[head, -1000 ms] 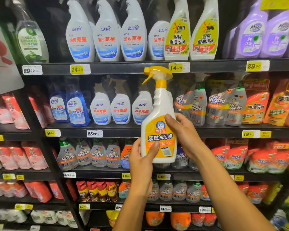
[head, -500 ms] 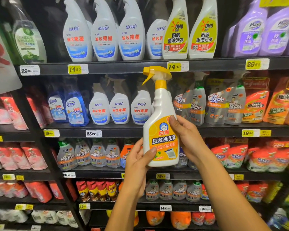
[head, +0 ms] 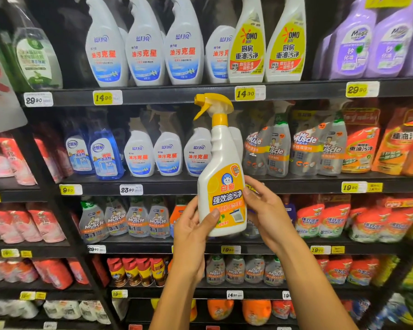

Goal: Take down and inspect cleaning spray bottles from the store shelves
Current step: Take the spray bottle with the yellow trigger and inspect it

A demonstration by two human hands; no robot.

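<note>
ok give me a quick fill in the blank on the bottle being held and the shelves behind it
1. The held spray bottle has a trigger head coloured ____.
2. It is gripped by ____ hands, the left hand and the right hand.
3. The trigger nozzle points to the ____ of the picture.
4. The price tag under the small white bottles reads ____.

Missing words: yellow; both; left; 23.90

yellow price tags point(head: 107, 97), orange refill pouches point(head: 359, 148)

A white spray bottle point(head: 221, 177) with a yellow trigger head and an orange-yellow label stands upright, nozzle pointing toward nine o'clock, label facing the camera, held off the shelves near the frame's centre.
</note>
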